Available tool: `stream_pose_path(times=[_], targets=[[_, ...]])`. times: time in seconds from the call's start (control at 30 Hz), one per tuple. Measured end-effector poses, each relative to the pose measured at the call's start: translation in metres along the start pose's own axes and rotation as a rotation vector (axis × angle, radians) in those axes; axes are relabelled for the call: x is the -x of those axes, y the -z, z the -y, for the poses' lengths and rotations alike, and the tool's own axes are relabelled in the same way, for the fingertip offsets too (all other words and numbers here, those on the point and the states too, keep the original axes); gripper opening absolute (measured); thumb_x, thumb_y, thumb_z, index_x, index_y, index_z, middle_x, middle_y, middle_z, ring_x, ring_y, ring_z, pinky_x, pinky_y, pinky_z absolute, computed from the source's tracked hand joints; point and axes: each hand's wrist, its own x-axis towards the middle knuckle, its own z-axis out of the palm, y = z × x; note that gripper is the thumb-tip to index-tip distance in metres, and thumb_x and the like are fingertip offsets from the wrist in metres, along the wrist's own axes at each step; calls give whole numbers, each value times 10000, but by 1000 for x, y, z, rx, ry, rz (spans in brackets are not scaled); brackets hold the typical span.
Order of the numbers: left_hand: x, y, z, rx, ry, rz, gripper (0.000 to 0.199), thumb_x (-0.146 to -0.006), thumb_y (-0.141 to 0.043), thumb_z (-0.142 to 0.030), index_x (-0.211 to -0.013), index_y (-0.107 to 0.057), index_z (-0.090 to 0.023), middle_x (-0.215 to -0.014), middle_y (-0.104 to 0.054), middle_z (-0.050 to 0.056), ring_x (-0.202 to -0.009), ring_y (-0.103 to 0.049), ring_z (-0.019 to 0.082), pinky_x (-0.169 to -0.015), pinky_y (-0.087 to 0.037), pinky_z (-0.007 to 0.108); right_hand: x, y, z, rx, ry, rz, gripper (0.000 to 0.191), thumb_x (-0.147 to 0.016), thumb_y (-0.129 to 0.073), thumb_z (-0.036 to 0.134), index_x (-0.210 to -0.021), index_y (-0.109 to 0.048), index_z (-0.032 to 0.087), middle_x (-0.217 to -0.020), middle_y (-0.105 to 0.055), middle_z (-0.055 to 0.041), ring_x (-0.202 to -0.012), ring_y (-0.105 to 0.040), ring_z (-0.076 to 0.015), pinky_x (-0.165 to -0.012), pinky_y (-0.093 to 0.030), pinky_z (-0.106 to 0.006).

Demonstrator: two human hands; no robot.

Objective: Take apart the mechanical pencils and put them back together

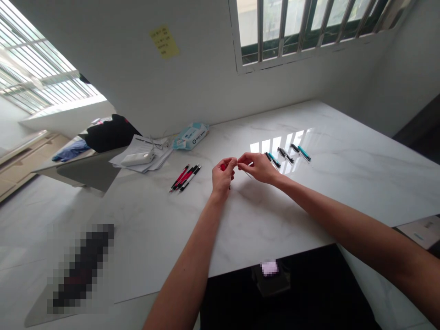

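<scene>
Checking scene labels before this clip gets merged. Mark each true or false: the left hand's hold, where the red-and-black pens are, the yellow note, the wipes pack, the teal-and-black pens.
1. The left hand holds a red part. True.
2. The red-and-black pens lie to the right of both hands. False: the red-and-black pens lie to the left of both.
3. The yellow note is on the wall. True.
4. The wipes pack lies between the hands. False: the wipes pack lies beyond the red-and-black pens, near the wall.
5. Teal-and-black pens lie on the table. True.
</scene>
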Motion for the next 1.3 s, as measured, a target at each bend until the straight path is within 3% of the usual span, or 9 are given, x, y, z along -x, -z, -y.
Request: stream_pose_path(times=[0.13,0.27,0.57,0.77,0.97,1.3], targets=[[-4,5,-3,-6,-49,-111,339,-753,-808,-438,-919,-699,-164,-852,-665,1,-506,-373,24,-454,-290,195,1,3,0,5,-3,37,157,-900,-692,325,-987,-757,212,-861,-793,-45,-749,-717,-178,-698,-560,-301],[-9,13,-3,-70,-82,-156,305,-783,-766,-381,-991,-702,-167,-849,-690,12,-513,-403,37,-478,-318,189,2,8,2,51,18,18,148,-900,-687,328,-990,-746,227,-820,-762,-19,-684,-671,-155,-623,-508,-270],[-7,16,8,-492,-271,-77,175,-839,-736,-378,-923,-720,-225,-876,-750,37,-784,-681,155,-667,-466,221,0,12,1,108,39,-41,165,-949,-649,371,-981,-757,251,-871,-738,-17,-595,-603,-127,-611,-463,-276],[-3,14,4,-754,-254,-78,168,-875,-688,-367,-969,-782,-265,-876,-785,34,-718,-664,183,-730,-470,284,-4,16,-1,179,80,-130,143,-945,-643,310,-978,-775,265,-862,-764,-19,-753,-665,-183,-711,-495,-306],[0,11,5,-934,-284,-16,134,-878,-647,-306,-931,-766,-272,-880,-787,23,-728,-657,203,-757,-454,306,-3,19,-1,189,37,-141,134,-925,-658,293,-976,-778,259,-883,-765,-17,-613,-595,-143,-654,-473,-295],[0,12,11,-1056,-332,21,147,-900,-660,-337,-921,-799,-292,-901,-801,48,-785,-684,251,-811,-477,347,-4,21,0,212,15,-137,146,-906,-676,283,-984,-793,244,-912,-784,-27,-639,-644,-153,-685,-506,-305]])
